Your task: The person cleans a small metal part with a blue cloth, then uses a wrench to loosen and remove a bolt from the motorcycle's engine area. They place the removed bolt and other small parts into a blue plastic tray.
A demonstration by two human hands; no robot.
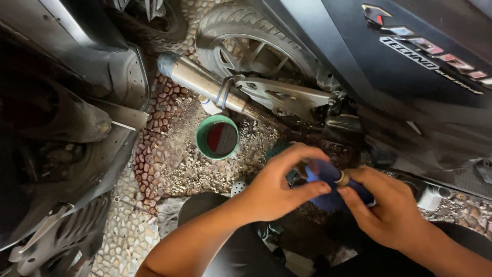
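Crouched over a pebbled floor (169,164) between 2 motorcycles, a person works a blue cloth (328,179) around a small metal part (342,178), seemingly a plug or bolt with a brass-coloured end. The left hand (279,187) curls over the near-left side of the cloth, thumb pressed along its lower edge and fingers arched above it. The right hand (389,210) pinches the part between thumb and forefinger, the cloth bunched beneath it. Both hands meet in the near centre of the scene, just above the person's dark-clad knees.

Judging by the grip, the piece is being wiped; the job looks best done by turning the part slowly inside the cloth while the left hand holds the fabric taut, keeping it over the lap so it cannot drop into the gravel.

Farther off, a green bowl (217,137) holding dark liquid sits on the floor, under a chrome exhaust pipe (205,82). Beyond that stands the rear wheel (251,46) of the right-hand motorcycle, its dark body panel (410,66) filling the far right. The other machine's grimy underside (61,154) crowds the left.
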